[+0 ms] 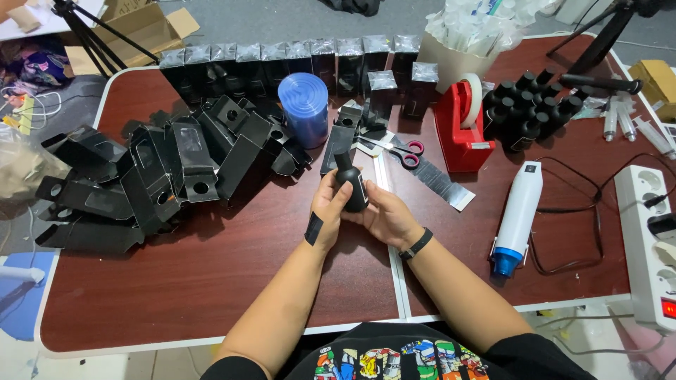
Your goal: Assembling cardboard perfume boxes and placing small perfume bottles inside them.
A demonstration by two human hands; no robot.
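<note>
A small black bottle point(351, 184) with a black cap and a pale label is held upright over the middle of the reddish-brown table point(211, 281). My left hand point(328, 212) wraps it from the left, with a strip of black tape stuck on the wrist. My right hand point(386, 214), wearing a black wristband, cups the bottle from the right and below. An open black carton point(338, 141) lies just behind the bottle.
A heap of open black cartons point(155, 176) fills the left. Sealed black boxes point(296, 60) line the back edge by a blue film roll point(303, 109). Scissors point(398, 150), a red tape dispenser point(459, 127), grouped black bottles point(531, 105), a white heat gun point(517, 214) and a power strip point(644, 239) sit right.
</note>
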